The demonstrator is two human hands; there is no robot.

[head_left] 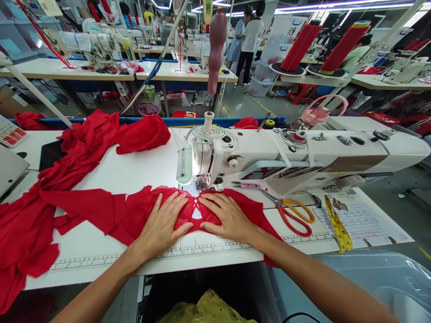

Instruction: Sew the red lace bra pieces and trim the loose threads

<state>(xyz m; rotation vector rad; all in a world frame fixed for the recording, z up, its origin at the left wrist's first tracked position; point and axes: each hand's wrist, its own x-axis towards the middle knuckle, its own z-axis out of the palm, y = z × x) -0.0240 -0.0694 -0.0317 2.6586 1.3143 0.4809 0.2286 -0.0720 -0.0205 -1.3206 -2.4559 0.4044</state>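
A red lace bra (134, 213) lies spread on the white sewing table in front of the sewing machine (249, 152). My left hand (164, 220) rests flat on its left cup, fingers stretched toward the needle area. On the right cup my right hand (229, 215) lies flat too, its fingers spread. Between the hands, crossed red straps span a small gap where the white table shows. The lace top edge sits close to the presser foot (202, 183); whether it is under the foot I cannot tell.
Red fabric (77, 152) is heaped along the left side. Right of the bra lie thread snips (247, 185), orange-and-red-handled scissors (292, 211), a yellow tape measure (338, 226) and a paper sheet (363, 224). Two red thread cones (301, 45) stand above the machine. People stand in the background.
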